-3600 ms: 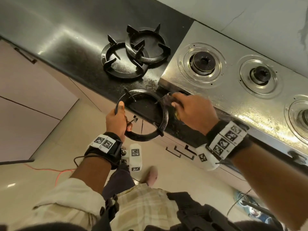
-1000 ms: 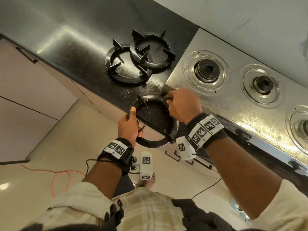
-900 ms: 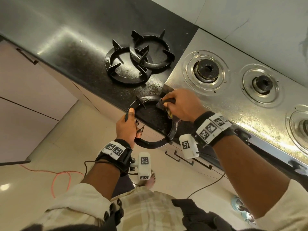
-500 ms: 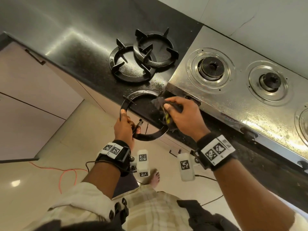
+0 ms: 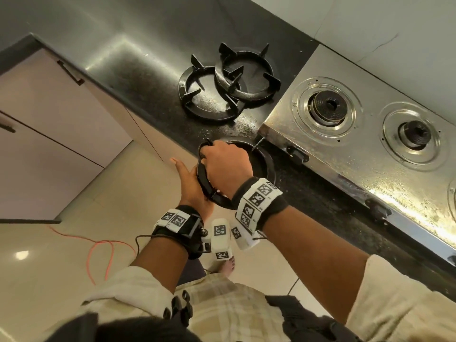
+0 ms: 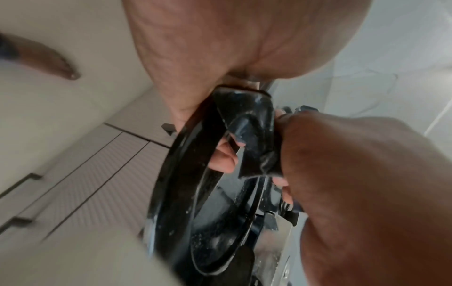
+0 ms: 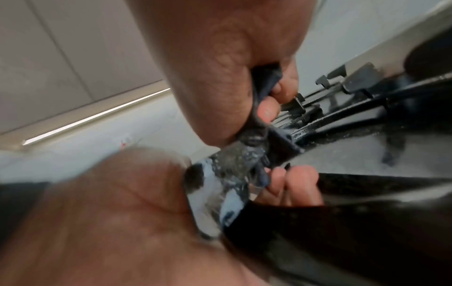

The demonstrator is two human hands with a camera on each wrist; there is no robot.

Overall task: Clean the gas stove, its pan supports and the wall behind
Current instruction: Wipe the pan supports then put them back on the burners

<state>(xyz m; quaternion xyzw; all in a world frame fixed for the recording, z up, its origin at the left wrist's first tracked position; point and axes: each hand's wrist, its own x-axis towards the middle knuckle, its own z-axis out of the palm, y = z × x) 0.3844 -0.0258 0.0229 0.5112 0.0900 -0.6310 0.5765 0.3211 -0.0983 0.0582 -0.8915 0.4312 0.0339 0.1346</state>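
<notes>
Both hands hold one black pan support (image 5: pixel 265 166) at the edge of the dark desk (image 5: pixel 138 70): left hand (image 5: pixel 190 186) grips its rim, right hand (image 5: pixel 225 166) clutches a dark cloth (image 6: pixel 257 143) against it. Steel stove (image 5: pixel 357 154) sits beside; pale wall (image 5: pixel 394 23) behind, beige floor (image 5: pixel 61 255) below.

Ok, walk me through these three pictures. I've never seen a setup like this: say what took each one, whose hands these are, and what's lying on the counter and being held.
No machine here: a person wears three cameras. The wide picture comes from the head, looking down; the two close, blurry ones come from cameras strapped to each wrist, on the bands with black-and-white squares.

The left hand steadies a black iron pan support, a ring that normally sits over a burner, at the counter's edge. The right hand grips a dark cleaning cloth against that ring.

On the black countertop lie two more pan supports, overlapping. Beside them is the steel gas stove with bare burners.
</notes>
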